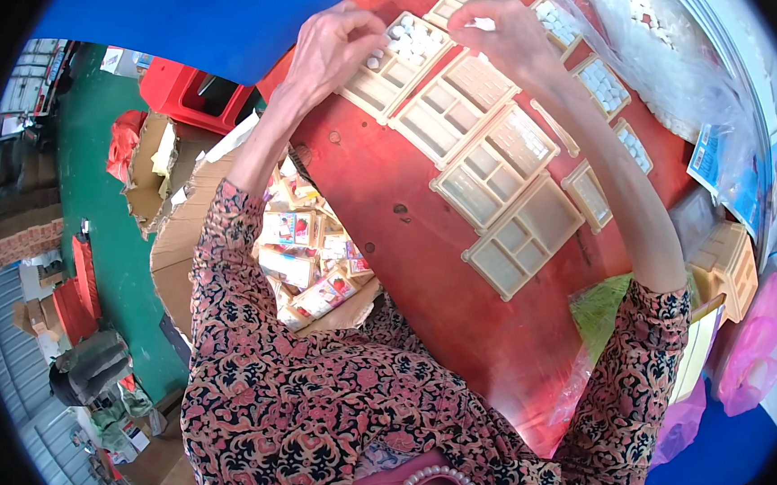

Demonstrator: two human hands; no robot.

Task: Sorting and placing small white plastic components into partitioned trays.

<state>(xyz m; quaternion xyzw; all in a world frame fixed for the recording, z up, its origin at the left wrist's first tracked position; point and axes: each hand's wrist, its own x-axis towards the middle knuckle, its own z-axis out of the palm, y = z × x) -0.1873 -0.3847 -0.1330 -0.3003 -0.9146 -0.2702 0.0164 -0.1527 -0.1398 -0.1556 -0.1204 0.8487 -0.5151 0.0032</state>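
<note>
Several cream plastic compartment trays lie in a slanting row on the red table. My left hand [334, 51] is over the left edge of one tray [367, 92], its fingers bent together by some small white pieces [413, 39]; what lies between the fingertips is hidden. To its right, my right hand [509, 36] pinches a small white piece [482, 24] above the far trays. Nearer to me are a tray [452, 112], another tray [497, 164] and a third tray [526, 239], the nearest one with bare compartments.
Smaller cream trays of white pieces [602, 84] line the red table [390, 216] at right. Behind them sits a clear bag [663, 59]. A cardboard box [196, 220] of small colourful packs [303, 245] stands left of the table. A red plastic stool [192, 94] is beyond it.
</note>
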